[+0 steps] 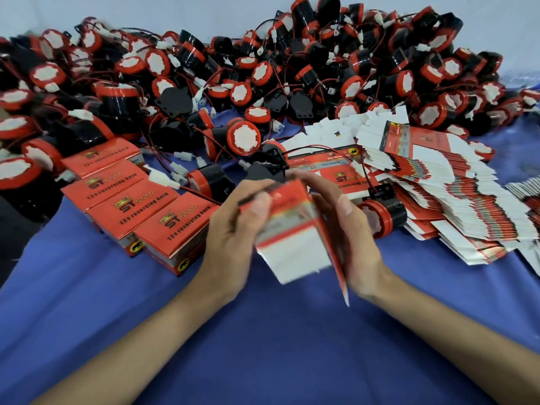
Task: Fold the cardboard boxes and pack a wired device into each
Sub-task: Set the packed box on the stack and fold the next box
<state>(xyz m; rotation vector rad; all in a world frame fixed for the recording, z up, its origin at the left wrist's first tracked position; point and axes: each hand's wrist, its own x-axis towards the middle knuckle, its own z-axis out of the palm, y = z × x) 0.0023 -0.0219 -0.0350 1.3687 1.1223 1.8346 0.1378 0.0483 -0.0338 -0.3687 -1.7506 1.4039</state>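
Note:
A red and white cardboard box [295,247], partly folded and blurred, sits between both hands above the blue cloth. My left hand [233,229] grips its left side with the thumb on top. On the other side my right hand [347,229] holds it, fingers curled over the far edge. A white flap hangs down toward me. One wired device [382,214], black with a red rim, lies just right of my right hand. Several closed red boxes [131,197] stand in a row at the left.
A big heap of black and red wired devices [263,68] fills the back of the table. A spread stack of flat unfolded boxes [455,194] lies at the right. Blue cloth [263,346] covers the table in front of me.

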